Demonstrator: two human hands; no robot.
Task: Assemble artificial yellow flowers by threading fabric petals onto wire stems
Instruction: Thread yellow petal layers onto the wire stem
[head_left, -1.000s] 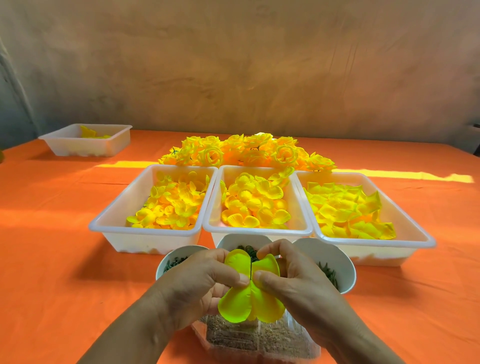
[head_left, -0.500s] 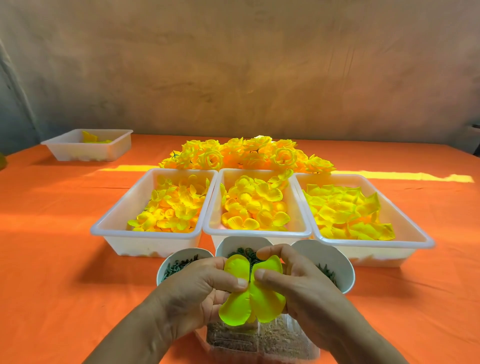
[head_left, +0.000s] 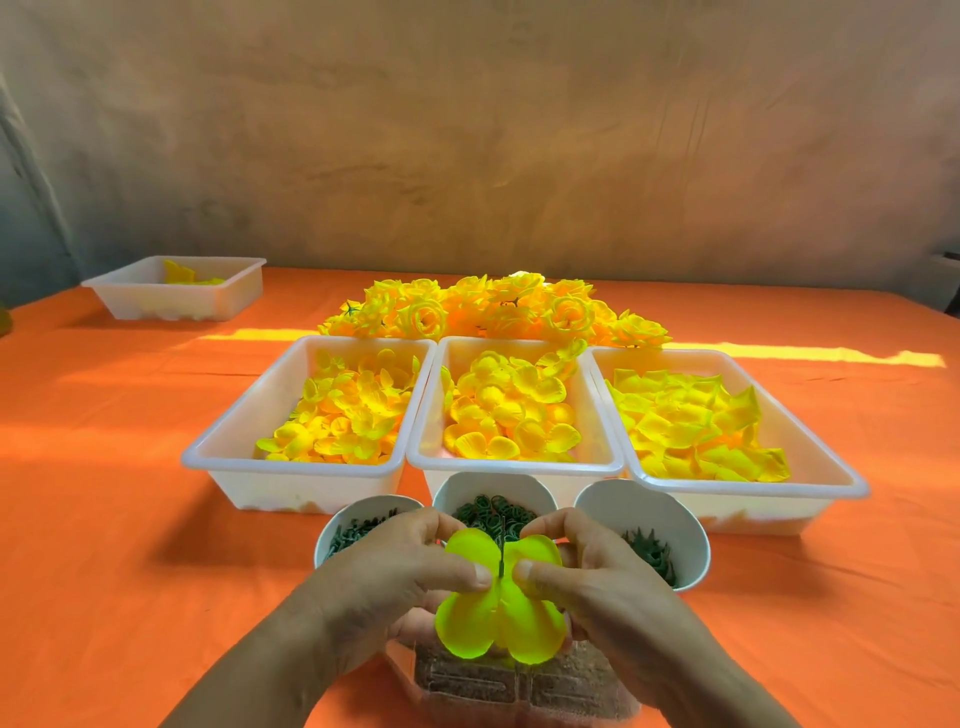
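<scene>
A yellow-green fabric petal piece (head_left: 501, 618) with four lobes is held low in the middle of the view. My left hand (head_left: 400, 582) pinches its left side and my right hand (head_left: 602, 582) pinches its right side, thumbs nearly meeting at its centre. A thin dark stem tip (head_left: 502, 561) pokes up through the centre between the thumbs. Three white trays of yellow petals stand behind: left tray (head_left: 228, 441), middle tray (head_left: 514, 465), right tray (head_left: 810, 452). Finished yellow flowers (head_left: 493, 312) are piled behind them.
Three white cups hold dark green parts: left cup (head_left: 337, 525), middle cup (head_left: 493, 488), right cup (head_left: 680, 525). A clear plastic box (head_left: 524, 686) lies under my hands. Another white tray (head_left: 208, 306) sits far left on the orange tablecloth (head_left: 104, 519).
The petal piece has spread flatter between my hands, and a dark stem tip now shows at its centre. Both hands keep their pinch and have hardly shifted.
</scene>
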